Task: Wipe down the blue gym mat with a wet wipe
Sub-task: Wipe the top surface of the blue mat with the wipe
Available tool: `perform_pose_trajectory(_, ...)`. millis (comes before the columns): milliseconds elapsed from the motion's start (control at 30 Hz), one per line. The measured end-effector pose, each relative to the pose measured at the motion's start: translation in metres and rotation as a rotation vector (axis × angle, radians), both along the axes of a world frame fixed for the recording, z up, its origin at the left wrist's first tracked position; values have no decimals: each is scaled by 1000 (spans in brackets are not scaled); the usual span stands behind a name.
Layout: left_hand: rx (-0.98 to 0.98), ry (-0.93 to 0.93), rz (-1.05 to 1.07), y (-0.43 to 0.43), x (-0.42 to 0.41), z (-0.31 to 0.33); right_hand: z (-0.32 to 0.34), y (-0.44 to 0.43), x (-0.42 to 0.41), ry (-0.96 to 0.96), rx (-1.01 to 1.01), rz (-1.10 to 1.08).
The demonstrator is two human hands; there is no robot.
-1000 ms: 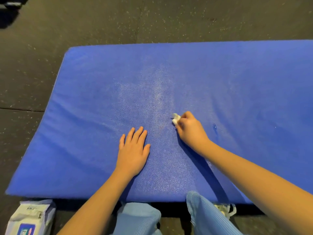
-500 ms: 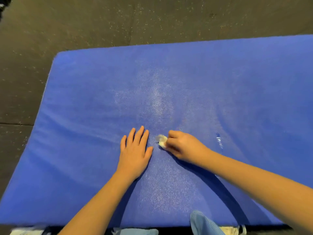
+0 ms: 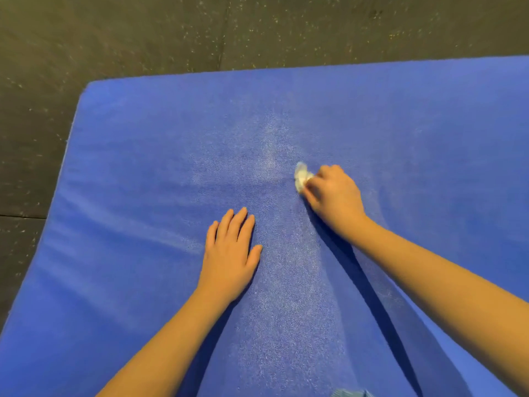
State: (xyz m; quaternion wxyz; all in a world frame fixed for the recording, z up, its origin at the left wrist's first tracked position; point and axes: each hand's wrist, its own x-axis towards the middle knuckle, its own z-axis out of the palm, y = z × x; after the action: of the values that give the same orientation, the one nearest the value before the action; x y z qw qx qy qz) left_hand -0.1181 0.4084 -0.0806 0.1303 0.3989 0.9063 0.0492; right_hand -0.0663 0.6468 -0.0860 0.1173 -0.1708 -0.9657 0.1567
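Wiping stroke in hand on thick blue foam gym mat (image 3: 137,173), flat on dark speckled rubber floor (image 3: 128,32). Right hand (image 3: 336,197): grip clamped on small crumpled white wet wipe (image 3: 301,176), wipe pressed to mat near centre, just beside pale glistening streak (image 3: 272,150). Left hand (image 3: 229,260): grip apart, fingers straight, palm flat on mat, bracing. Judgement: wad small, so overlap passes, keep pressure steady, unfold wipe for wider contact, work outward toward left and far edges.
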Motion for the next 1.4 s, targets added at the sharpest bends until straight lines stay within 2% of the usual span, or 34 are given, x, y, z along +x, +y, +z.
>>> perform_pose_trajectory(33,-20,1,-5,5,-6,-1,-2,-1,-4,30,-33,-98)
perform_pose_trajectory(67,-38,-3,-9,8,-9,-1,-1,-8,-4,36,-44,-91)
perform_pose_trajectory(100,-53,-6,-16,10,-10,-2,1,-19,0,30,-37,18)
perform_pose_trajectory(167,-72,7,-21,9,-7,-4,-1,-37,15,0,28,368)
perform_pose_trajectory(233,-71,35,-16,7,-4,-6,-4,-26,13,-50,106,522)
perform_pose_trajectory(267,-69,42,-16,8,-4,-6,-6,-14,6,-51,114,459)
perform_pose_trajectory(367,-74,54,-37,9,-6,-7,-5,17,-22,46,18,-38)
perform_pose_trajectory(400,-71,55,-44,8,-7,-7,-4,16,-26,45,-29,-97)
perform_pose_trajectory(433,-60,53,-50,8,-9,-6,-5,10,-27,45,-55,-35)
perform_pose_trajectory(533,-4,55,-87,12,-23,-5,-3,-15,-15,-27,-87,462)
perform_pose_trajectory(567,-8,58,-97,16,-30,-5,-2,-11,-16,-66,-87,535)
perform_pose_trajectory(633,-29,52,-91,24,-44,-6,2,7,-33,-128,-104,407)
perform_pose_trajectory(733,-72,49,-88,27,-47,-8,-5,30,-56,31,-134,21)
perform_pose_trajectory(767,-85,60,-87,26,-45,-9,-5,26,-57,61,-131,11)
perform_pose_trajectory(800,-95,68,-84,26,-42,-9,-6,18,-55,60,-124,90)
perform_pose_trajectory(867,-114,69,-81,27,-40,-9,-8,0,-45,0,-74,376)
perform_pose_trajectory(933,-124,79,-89,28,-41,-9,-5,7,-48,-72,-48,511)
perform_pose_trajectory(967,-127,82,-93,28,-42,-9,-5,16,-57,-78,-42,472)
perform_pose_trajectory(1067,-131,81,-97,29,-43,-8,-3,40,-85,8,-78,110)
perform_pose_trajectory(1100,-133,80,-98,29,-44,-8,-2,38,-89,14,-86,63)
perform_pose_trajectory(1133,-134,76,-101,30,-44,-7,-1,30,-90,-7,-97,110)
perform_pose_trajectory(1233,-131,65,-119,30,-48,-6,1,8,-82,-138,-125,501)
perform_pose_trajectory(1300,-125,73,-126,29,-50,-7,4,17,-92,-199,-106,556)
perform_pose_trajectory(1400,-119,74,-126,29,-49,-8,0,38,-123,-161,-99,153)
